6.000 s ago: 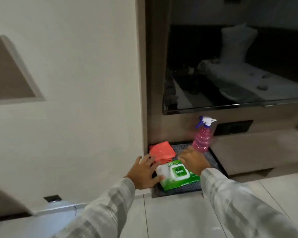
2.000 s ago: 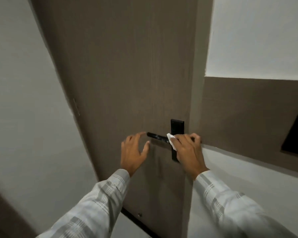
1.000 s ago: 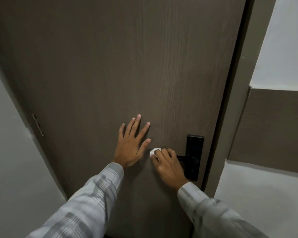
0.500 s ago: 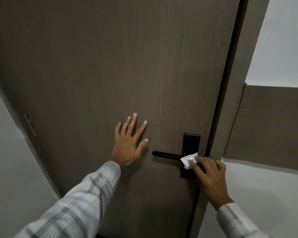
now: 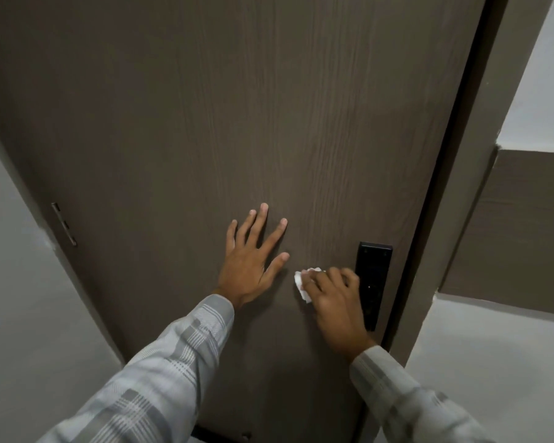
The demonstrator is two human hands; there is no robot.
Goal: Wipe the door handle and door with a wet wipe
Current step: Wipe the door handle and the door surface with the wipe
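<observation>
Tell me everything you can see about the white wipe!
The wipe is a small white piece, soft and crumpled into a wad. Most of it is hidden under the right hand, whose fingers curl over it; only a scrunched edge pokes out to the left. It sits over where the lever would be, left of the black plate on the door. Whether it looks wet cannot be told.

Left hand (image 5: 251,266) lies flat with 5 fingers spread, while the right hand (image 5: 335,302) curls its fingers closed, both arms outstretched.
</observation>
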